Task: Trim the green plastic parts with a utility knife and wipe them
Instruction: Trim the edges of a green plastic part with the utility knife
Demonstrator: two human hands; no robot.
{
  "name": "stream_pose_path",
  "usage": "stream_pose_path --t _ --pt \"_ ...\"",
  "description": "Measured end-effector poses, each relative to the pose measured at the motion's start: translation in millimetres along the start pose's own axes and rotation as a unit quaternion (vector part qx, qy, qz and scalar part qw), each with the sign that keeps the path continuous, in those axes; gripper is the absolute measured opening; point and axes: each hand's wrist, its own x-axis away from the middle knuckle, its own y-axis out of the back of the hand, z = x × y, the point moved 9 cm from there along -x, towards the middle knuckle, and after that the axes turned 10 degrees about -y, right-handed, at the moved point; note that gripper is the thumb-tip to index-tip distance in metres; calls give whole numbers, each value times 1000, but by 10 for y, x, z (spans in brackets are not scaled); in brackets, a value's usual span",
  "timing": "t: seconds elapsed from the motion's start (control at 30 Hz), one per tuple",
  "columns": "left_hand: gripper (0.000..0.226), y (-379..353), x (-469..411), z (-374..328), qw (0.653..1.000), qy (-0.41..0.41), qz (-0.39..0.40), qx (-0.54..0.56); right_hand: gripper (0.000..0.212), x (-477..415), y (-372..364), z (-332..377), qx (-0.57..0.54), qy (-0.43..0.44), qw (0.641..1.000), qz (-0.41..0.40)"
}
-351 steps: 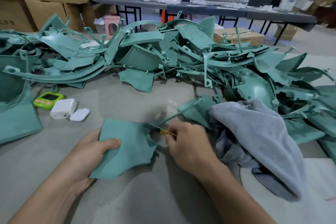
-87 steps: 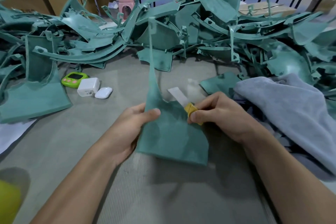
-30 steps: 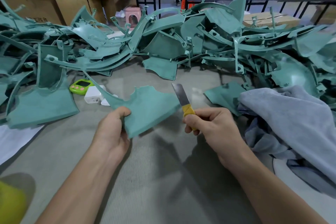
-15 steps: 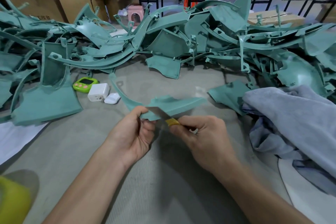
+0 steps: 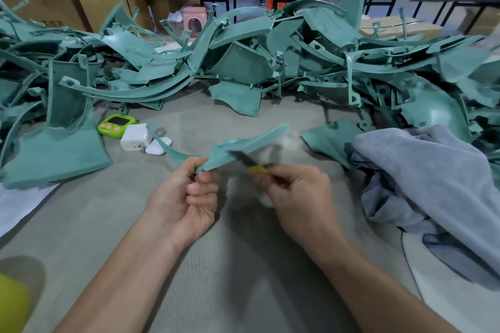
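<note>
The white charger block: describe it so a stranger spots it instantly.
Find the heap of green plastic parts along the far side, then look just in front of its left half. The white charger block is the square box between a lime-green timer and a rounded white case.

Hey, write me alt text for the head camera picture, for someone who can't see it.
A person's left hand pinches a curved green plastic part above a grey work surface while the right hand holds a yellow-handled utility knife against its edge. A pile of similar green parts lies behind, and a grey cloth sits at the right.
</note>
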Motion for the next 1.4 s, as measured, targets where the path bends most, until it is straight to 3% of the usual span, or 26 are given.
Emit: stream_pose_path --t 0.07,0.13,0.2,0.3,0.37,0.53,0.6,0.7,0.8,0.9,0.97,1.03,1.13,1.23,1.33,1.4 --pt "53 32 -6 -36 1000 -4 2 4 17 -118 288 -156 -31 -65 994 -83" --pt "56 57 -15 -63 1000 -12 -7 2 25 -165 459 -214 -57 -83 988 -117" --pt "53 56 -19 -57 1000 -14 -15 -9 18 -103 381 -52 -79 -23 994 -74" --pt "43 13 3 -8 1000 -3 -8 -7 10 150 -36 239 -55 69 994 58" --pt "43 -11 11 2 1000 3 3 -5 16 170 -135 246 1 71 996 55" --pt "43 41 11 -100 999 -26 -18 -9 24 -94 418 -221 35 -144 983 -113" --pt "35 38 25 -123 999 -34 -22 -31 28 -106 492 -171 -10 -109 987 -119" --pt "26 61 34 -135 994 -50 -41 -90 22 39 272 176 -52 36 998 -28" --pt "25 81 26 -110 991 -54 -49 -115 24 129 -13 228 19 73 996 50" --pt "18 109 18 -118 988 -55 -57 -136 22 -60 231 -14 74 -29 996 -50" --pt "25 176 17 -166 980 -67 -72 -175 21 -138 480 -143 44 -95 989 -106" --pt "30 214 15 -221 965 -94 -77 -234 22 -159 590 -215 -34 -130 985 -109" --pt "28 246 17 -217 932 -111 -72 -337 20 -127 538 -300 -205 -203 955 -72" --pt "7 233 21 -168 908 -95 -56 -404 17 -43 207 -349 -348 -314 881 66" --pt "39 175 44 -111 901 -81 -24 -426 22 19 32 -270 -312 -305 886 158" --pt "20 124 55 -119 908 -97 -19 -407 25 23 -3 -240 -292 -287 896 171"
